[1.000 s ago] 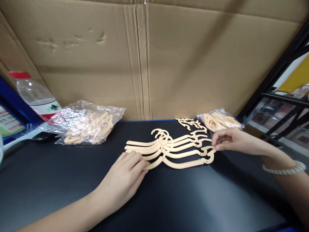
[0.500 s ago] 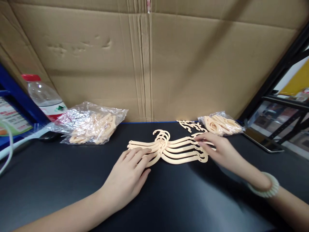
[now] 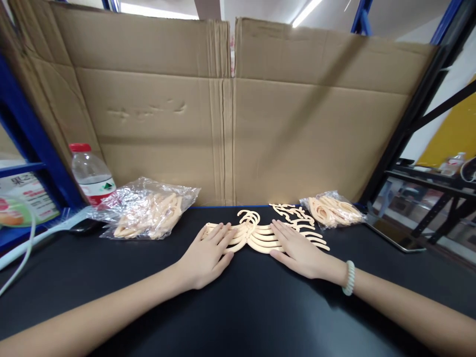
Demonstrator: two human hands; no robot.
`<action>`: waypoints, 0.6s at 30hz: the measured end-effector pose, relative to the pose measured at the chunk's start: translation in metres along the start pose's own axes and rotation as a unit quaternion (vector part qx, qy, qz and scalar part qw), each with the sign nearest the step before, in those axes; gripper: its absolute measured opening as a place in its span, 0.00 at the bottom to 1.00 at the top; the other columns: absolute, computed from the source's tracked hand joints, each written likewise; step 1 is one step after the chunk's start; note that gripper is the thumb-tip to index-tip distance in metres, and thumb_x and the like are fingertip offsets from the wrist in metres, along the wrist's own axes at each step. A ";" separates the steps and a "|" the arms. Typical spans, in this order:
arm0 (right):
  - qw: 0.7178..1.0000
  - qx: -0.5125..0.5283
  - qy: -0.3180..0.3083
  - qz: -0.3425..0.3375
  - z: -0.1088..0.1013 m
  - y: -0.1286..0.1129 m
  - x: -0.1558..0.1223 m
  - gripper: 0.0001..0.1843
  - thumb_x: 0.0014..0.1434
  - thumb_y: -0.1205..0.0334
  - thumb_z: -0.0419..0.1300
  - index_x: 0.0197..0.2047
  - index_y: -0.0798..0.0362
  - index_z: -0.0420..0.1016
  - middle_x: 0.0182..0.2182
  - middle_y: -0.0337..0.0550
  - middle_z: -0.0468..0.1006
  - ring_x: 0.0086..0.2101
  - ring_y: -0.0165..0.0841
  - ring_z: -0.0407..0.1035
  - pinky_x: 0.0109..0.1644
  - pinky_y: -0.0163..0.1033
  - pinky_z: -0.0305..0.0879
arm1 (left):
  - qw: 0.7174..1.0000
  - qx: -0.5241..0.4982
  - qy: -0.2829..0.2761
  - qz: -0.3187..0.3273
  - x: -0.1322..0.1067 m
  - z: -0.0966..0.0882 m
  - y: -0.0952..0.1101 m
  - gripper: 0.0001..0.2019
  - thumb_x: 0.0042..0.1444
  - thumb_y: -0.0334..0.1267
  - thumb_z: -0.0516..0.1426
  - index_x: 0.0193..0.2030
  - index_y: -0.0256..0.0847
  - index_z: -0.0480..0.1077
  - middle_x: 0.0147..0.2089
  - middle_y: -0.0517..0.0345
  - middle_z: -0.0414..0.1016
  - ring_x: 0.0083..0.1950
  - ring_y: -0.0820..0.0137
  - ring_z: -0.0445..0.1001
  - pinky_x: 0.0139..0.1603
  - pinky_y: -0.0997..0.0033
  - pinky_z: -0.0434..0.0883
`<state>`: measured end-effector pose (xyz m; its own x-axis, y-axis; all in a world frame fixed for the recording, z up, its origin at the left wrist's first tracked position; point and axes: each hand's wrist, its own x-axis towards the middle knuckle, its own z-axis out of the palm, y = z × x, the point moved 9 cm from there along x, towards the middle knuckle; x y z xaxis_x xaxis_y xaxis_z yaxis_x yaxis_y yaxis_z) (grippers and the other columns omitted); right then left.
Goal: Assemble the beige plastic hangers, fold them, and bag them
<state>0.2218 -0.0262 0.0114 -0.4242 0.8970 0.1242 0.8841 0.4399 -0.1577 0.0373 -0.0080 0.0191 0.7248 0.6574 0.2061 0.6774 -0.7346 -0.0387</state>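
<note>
My left hand (image 3: 206,253) and right hand (image 3: 297,250) lie flat, holding nothing, on the hangers (image 3: 256,237), which I judge light, stiff, slippery, best pinched mid-stack.

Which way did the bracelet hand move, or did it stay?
Yes. The right hand slid left along the hangers, away from the small bag.

A packing station in a warehouse or small factory, a black bench top (image 3: 241,307) that sat within blue steel racking (image 3: 44,148), flattened cardboard sheets (image 3: 297,124) that stood as its back wall, clear bags of identical plastic hangers (image 3: 147,210) that lay beside loose hangers (image 3: 256,234), a strip light (image 3: 305,12) that ran overhead.
</note>
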 end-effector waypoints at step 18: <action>0.981 -0.080 0.078 0.158 -0.077 0.117 0.046 0.11 0.58 0.63 0.58 0.32 0.54 0.82 0.29 0.50 0.81 0.30 0.39 0.75 0.36 0.37 0.66 | 0.990 -0.061 0.019 0.127 -0.040 -0.022 0.074 0.29 0.64 0.39 0.51 0.70 0.45 0.51 0.71 0.51 0.55 0.71 0.54 0.54 0.70 0.42 0.51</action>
<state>0.3205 0.0636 0.0738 -0.0995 0.9645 0.2446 0.9914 0.1171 -0.0586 0.0558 -0.0924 0.0295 0.8632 0.4431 0.2422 0.4511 -0.8921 0.0243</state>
